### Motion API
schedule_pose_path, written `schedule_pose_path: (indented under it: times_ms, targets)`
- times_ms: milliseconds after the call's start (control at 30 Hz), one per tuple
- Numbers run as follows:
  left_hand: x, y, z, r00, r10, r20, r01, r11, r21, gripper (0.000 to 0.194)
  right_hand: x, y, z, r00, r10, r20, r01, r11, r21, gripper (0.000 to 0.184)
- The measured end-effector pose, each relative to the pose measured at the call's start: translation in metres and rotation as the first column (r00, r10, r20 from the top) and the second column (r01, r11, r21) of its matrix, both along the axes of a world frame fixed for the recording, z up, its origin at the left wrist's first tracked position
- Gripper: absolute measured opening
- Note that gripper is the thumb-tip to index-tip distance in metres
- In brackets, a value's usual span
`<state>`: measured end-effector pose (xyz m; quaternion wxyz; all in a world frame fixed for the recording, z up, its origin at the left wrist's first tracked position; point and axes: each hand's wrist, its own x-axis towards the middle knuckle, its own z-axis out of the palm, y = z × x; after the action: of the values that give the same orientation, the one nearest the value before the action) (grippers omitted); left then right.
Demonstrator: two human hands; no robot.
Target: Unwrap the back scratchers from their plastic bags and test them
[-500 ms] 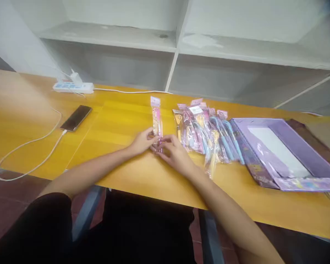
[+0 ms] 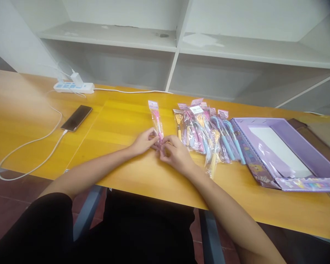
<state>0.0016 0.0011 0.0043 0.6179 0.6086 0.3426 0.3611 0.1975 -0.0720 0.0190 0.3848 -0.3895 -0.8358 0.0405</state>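
Between my hands is a pink back scratcher [image 2: 157,119] in a clear plastic sleeve with a printed header, its hand-shaped end pointing away from me. My left hand [image 2: 146,141] pinches the lower left side of the sleeve. On the other side my right hand [image 2: 174,152] has thumb and fingertips pressed together at the sleeve's lower end. Their fingers hide that lower end. Just right of my hands lies a pile of wrapped back scratchers [image 2: 200,128] in yellow, pink, purple and blue, overlapping one another.
A purple display box [image 2: 288,146] lies at the right beside brown cardboard [image 2: 313,135]. On the left are a phone [image 2: 77,118] with a white charging cable [image 2: 30,170] and a power strip [image 2: 74,87]. White shelving [image 2: 112,36] stands behind the table.
The wrapped pink back scratcher has tilted, its top moving slightly left and toward me. My right hand's fingers have shifted slightly right and drawn together at its lower end.
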Motion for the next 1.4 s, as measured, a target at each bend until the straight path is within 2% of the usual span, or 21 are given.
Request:
schedule_pose_path:
  times_ms: [100,200,267,400,500,567,667,767,867,1000,1200,1300,1400]
  targets:
    - [0.0,0.005,-0.002,0.995,0.094,0.034,-0.095,0.995,0.025,0.039,0.0,-0.001,0.005,0.999,0.031,-0.027,-0.029,0.998,0.05,0.021]
    - [0.0,0.01,-0.002,0.979,0.139,0.15,-0.119,0.983,-0.137,0.047,0.0,-0.006,0.012,0.996,0.082,-0.036,-0.079,0.994,0.077,0.022]
    - [0.0,0.012,-0.002,0.964,0.172,0.201,-0.132,0.971,-0.201,0.05,0.0,-0.009,0.016,0.994,0.112,-0.003,-0.112,0.992,0.05,0.022]
    - [0.001,0.012,-0.002,0.943,0.258,0.212,-0.219,0.957,-0.189,0.047,0.002,-0.014,0.019,0.991,0.11,0.073,-0.106,0.993,-0.061,0.016]
    - [0.001,0.012,-0.002,0.93,0.288,0.229,-0.25,0.951,-0.182,0.044,0.002,-0.014,0.017,1.0,0.001,0.029,0.005,0.983,-0.184,0.008]
    - [0.0,0.012,-0.002,0.925,0.28,0.255,-0.237,0.953,-0.189,0.046,0.003,-0.013,0.015,0.993,-0.115,-0.008,0.108,0.951,-0.29,0.006]
    - [0.0,0.01,0.0,0.926,0.226,0.302,-0.177,0.968,-0.18,0.053,0.004,-0.009,0.01,0.96,-0.28,-0.017,0.246,0.872,-0.422,0.019]
    - [0.0,0.009,0.003,0.916,0.213,0.339,-0.16,0.971,-0.179,0.059,0.008,-0.005,0.006,0.929,-0.37,-0.022,0.319,0.828,-0.462,0.026]
    - [0.0,0.009,0.006,0.905,0.246,0.347,-0.186,0.962,-0.199,0.063,0.01,-0.002,0.004,0.931,-0.365,-0.028,0.326,0.862,-0.387,0.023]
    - [-0.002,0.011,0.008,0.891,0.266,0.368,-0.183,0.952,-0.245,0.063,0.011,-0.003,0.002,0.947,-0.32,0.011,0.313,0.919,-0.239,0.007]
    - [-0.001,0.013,0.007,0.889,0.271,0.369,-0.163,0.94,-0.299,0.058,0.012,0.0,0.0,0.94,-0.338,-0.041,0.32,0.918,-0.235,0.013]
    - [0.001,0.013,0.004,0.898,0.242,0.367,-0.152,0.954,-0.258,0.054,0.013,-0.002,0.005,0.968,-0.245,-0.059,0.225,0.945,-0.238,0.013]
    - [-0.001,0.01,0.004,0.936,0.141,0.323,-0.076,0.976,-0.206,0.049,0.013,-0.004,0.011,0.97,-0.2,-0.139,0.152,0.944,-0.293,0.031]
